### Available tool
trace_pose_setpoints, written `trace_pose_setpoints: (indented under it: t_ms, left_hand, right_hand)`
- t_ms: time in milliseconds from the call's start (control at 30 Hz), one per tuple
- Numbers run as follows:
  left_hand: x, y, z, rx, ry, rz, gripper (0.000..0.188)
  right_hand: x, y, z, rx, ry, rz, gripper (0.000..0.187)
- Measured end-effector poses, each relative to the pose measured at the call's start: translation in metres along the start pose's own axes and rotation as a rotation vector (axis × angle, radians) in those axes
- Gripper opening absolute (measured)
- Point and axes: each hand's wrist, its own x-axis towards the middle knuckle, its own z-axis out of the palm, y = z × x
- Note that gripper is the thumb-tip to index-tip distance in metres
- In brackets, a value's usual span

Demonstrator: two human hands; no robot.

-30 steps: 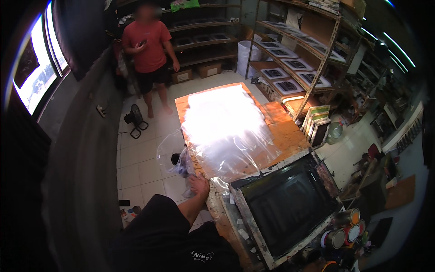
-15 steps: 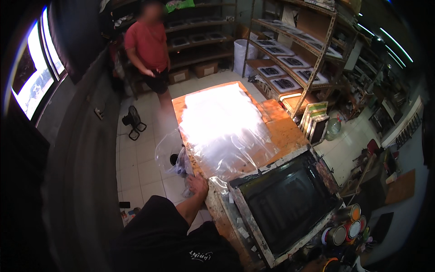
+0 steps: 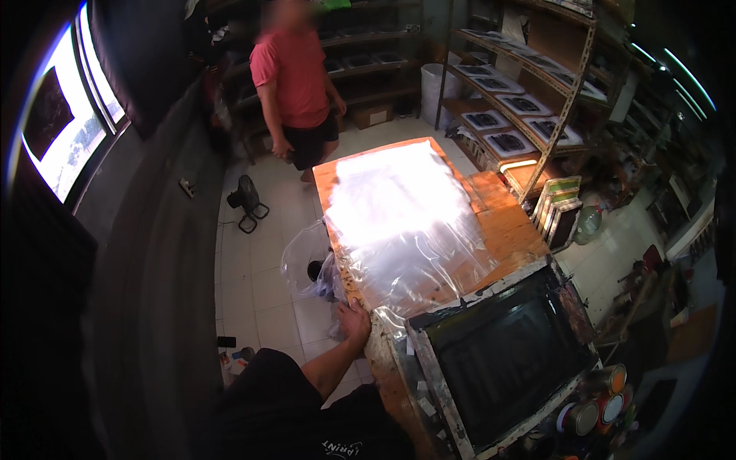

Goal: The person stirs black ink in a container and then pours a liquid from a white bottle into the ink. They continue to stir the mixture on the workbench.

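Left hand: the left hand (image 3: pixel 354 320) is placed at the left edge of the wooden counter (image 3: pixel 514 224), palm side toward the edge, forearm entering from below.
Left grip: fingers partly bent; how far they close on the counter edge cannot be told at this size.
Right hand: outside the view; state of its grip cannot be told.
Plastic sheeting: clear plastic sheeting (image 3: pixel 422 270) lies flat over the middle and far part of the counter, wrinkled at its near end; strong glare whitens the far portion and hides detail.
Plastic bag: a clear plastic bag (image 3: pixel 295 264) hangs beside the left counter edge, just beyond the left hand.
Screen-printing frame: the screen-printing frame (image 3: pixel 507 351), with dark mesh and pale, ink-stained borders, lies at the near right end of the counter, to the right of the left hand and apart from it.
Tins: a group of round tins (image 3: pixel 611 409) is positioned beside the near right corner of the screen-printing frame.
Co-worker: a person in a red shirt (image 3: pixel 297 80) and dark shorts stands past the far left corner of the counter, both arms lowered.
Drying rack: a metal-framed shelf rack (image 3: pixel 569 115) at far right carries printed sheets (image 3: pixel 524 105) on several levels.
Floor: a black fan (image 3: pixel 245 201) stands on pale tiles left of the counter.
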Motion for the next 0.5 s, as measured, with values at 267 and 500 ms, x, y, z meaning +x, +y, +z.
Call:
trace_pose_setpoints:
  t_ms: [267, 500]
  left_hand:
    - [-0.004, 0.004, 0.003, 0.012, -0.007, 0.003, 0.061]
    - [0.008, -0.015, 0.014, 0.039, 0.078, 0.012, 0.063]
  right_hand:
    - [0.022, -0.006, 0.026, -0.006, 0.285, -0.304, 0.034]
    - [0.002, -0.051, 0.014, -0.051, 0.051, -0.194, 0.044]
